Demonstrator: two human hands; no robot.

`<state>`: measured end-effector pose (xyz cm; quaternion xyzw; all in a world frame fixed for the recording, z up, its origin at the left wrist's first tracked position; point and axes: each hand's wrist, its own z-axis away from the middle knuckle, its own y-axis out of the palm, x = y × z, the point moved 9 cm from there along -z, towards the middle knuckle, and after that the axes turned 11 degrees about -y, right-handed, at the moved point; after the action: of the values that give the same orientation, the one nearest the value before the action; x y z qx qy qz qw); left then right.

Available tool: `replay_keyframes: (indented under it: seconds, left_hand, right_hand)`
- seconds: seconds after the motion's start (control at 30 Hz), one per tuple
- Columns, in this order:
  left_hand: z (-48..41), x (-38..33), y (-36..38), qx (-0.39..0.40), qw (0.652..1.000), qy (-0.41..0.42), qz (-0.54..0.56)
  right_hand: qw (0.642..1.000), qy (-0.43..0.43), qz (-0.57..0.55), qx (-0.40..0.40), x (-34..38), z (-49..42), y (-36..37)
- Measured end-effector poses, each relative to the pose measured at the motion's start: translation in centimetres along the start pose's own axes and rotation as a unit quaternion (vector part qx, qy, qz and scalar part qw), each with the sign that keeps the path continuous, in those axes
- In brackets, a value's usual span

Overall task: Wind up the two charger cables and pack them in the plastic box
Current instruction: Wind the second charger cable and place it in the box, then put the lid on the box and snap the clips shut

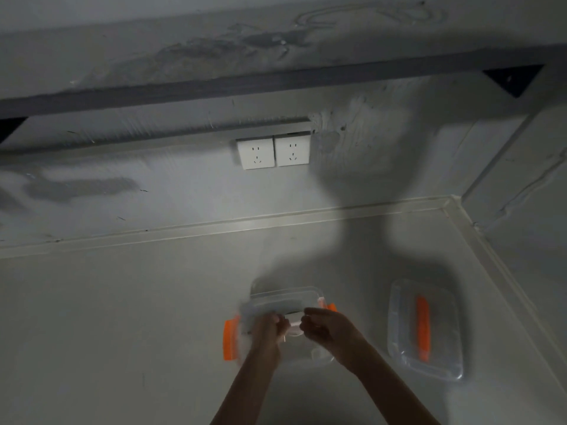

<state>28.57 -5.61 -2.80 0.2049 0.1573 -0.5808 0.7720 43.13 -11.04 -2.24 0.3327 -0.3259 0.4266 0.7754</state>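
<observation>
The clear plastic box [285,293] stands open on the pale worktop [122,317], near the lower centre of the view. The left orange latch [229,340] is folded out at its left end, and the right orange latch [332,308] shows at its right end. Both hands are positioned directly above the box opening, close together, with the knuckles facing each other. The left hand [270,328] is blurred; its fingers are curled and pinch 1 end of a short visible stretch of white charger cable [294,324]. The right hand [325,328] has its fingers curled inward and grips the other end of the same stretch. A further loop of the cable hangs just below the hands, over the box interior. Only 1 cable can be made out; whether a 2nd cable lies in the box cannot be told, because the hands and forearms cover most of the interior. The box lid [405,357] lies flat on the worktop to the right of the box, apart from it, with an orange handle [422,328] running along its middle. On the wall behind the worktop, 2 white wall sockets [255,153] sit side by side. Above them runs a dark shelf [214,84] carried by black triangular brackets [517,79].
</observation>
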Motion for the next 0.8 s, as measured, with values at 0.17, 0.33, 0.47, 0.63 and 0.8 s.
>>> replay_keyframes:
  seconds: [0.17,0.33,0.47,0.63,0.8]
  left_hand:
    - [2.0,-2.5,6.3,0.01,0.971,0.092,-0.222]
    - [3.8,0.0,16.9,0.103,0.901,0.16,-0.39]
    - [0.1,5.6,20.7,0.115,0.868,0.117,-0.47]
    - [-0.5,13.1,21.3,0.103,0.83,0.044,-0.547]
    - [-1.0,17.8,19.1,0.106,0.84,-0.047,-0.529]
  right_hand:
    - [0.961,-0.151,0.217,-0.088,3.9,-0.1,-6.8]
    - [0.914,-0.146,0.295,-0.237,4.1,2.1,-16.4]
    - [0.881,-0.082,0.322,-0.336,3.3,4.2,-23.4]
    - [0.861,0.0,0.306,-0.405,-0.1,6.3,-30.7]
    - [0.88,0.05,0.279,-0.38,-3.5,5.9,-32.0]
